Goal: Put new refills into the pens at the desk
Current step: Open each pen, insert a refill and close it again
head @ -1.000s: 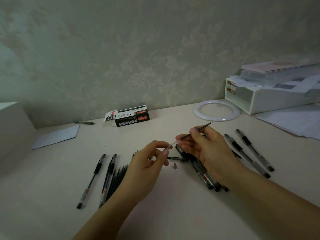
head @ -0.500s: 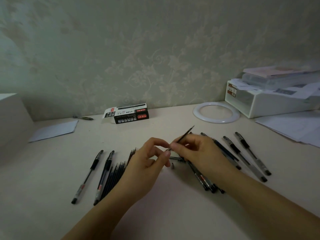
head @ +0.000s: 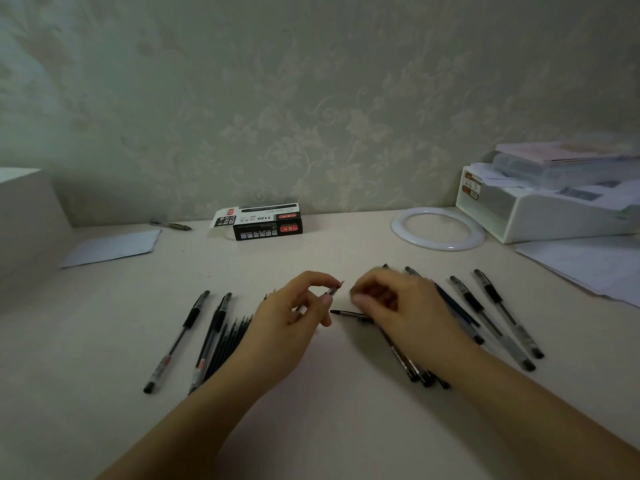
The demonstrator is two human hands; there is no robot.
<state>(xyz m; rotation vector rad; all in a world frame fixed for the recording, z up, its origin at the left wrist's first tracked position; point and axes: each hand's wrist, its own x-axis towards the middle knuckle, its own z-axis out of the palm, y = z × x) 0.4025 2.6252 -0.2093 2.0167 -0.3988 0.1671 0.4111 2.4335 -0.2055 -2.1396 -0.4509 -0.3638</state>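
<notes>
The left hand (head: 294, 317) pinches a small pen tip (head: 335, 290) between thumb and forefinger, above the desk (head: 311, 410). The right hand (head: 398, 303), just right of the tip, is blurred with curled fingers; its grip cannot be told. Refills (head: 228, 337) lie left of the tip, pens (head: 498, 317) to the right.

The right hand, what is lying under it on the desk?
Under the right hand lies a bunch of pens, their ends poking out near the wrist, and a short dark piece juts out leftward. The pens' middles are covered, and the blurred hand hides whether it grips anything.
</notes>
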